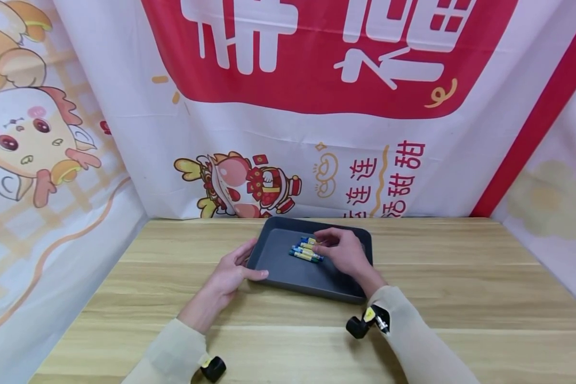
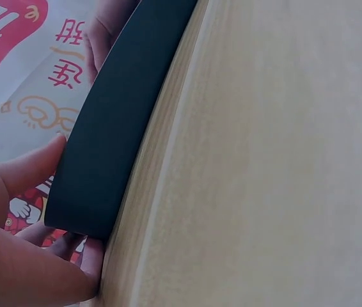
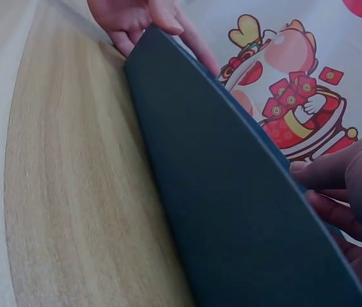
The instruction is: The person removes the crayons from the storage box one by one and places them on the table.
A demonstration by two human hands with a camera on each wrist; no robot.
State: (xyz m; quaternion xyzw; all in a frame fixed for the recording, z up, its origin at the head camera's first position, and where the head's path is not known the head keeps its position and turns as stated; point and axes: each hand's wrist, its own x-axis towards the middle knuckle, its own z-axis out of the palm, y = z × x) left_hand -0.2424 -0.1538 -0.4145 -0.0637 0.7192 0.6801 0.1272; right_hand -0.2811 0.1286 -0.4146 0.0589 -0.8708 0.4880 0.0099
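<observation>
A dark grey rectangular tray (image 1: 278,272) lies on the wooden table. My left hand (image 1: 230,271) grips its left end, with the thumb at the rim and the fingers outside and below the corner, as the left wrist view also shows. Inside the tray, several crayons (image 1: 303,256) with pale yellow wrappers and blue or green ends lie side by side. Over their right ends is my right hand (image 1: 346,253), thumb and forefinger bent around the end of one crayon. In the right wrist view the tray's near wall (image 3: 200,160) hides the crayons and the right fingertips.
The wooden table (image 1: 278,341) extends around the tray. Behind it hangs a printed white and red cloth (image 1: 249,128), close to the tray's far side. Another printed cloth (image 1: 77,224) stands along the left. Small black wrist cameras (image 1: 357,327) sit at both sleeves.
</observation>
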